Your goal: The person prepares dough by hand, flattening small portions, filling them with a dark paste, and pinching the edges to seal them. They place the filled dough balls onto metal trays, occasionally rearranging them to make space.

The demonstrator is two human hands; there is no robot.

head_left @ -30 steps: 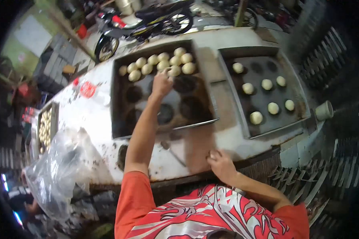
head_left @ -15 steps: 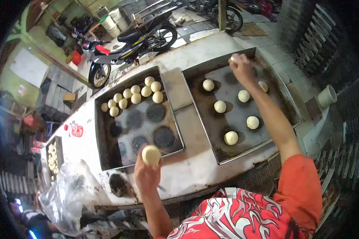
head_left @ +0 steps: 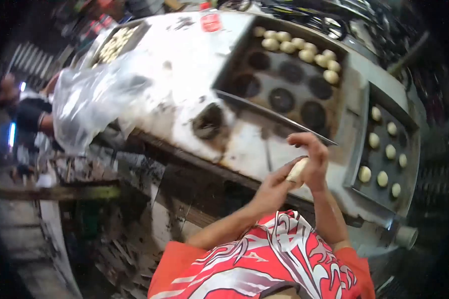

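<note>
My left hand (head_left: 276,188) is wrapped round a pale dough ball (head_left: 297,171), held above the table's near edge. Against the other side of this ball presses my right hand (head_left: 315,162), its fingers bent over; the hands partly cover the dough. Just beyond them is a dark square baking tray (head_left: 269,110), with smooth dough balls (head_left: 298,44) grouped along its far side and dark round marks on its bare bottom. To the right stands a second tray (head_left: 358,149), where several dough balls (head_left: 382,178) sit spaced apart.
On the left of the white tabletop (head_left: 177,65) lies a crumpled clear plastic bag (head_left: 92,99). A smaller tray of dough pieces (head_left: 115,46) and a red-capped bottle (head_left: 209,19) stand farther back. A person (head_left: 32,112) is at the far left. A pale cup (head_left: 405,236) is at right.
My view has swung left. My right hand has come back from the far end of the right tray and now meets my left hand on the dough ball.
</note>
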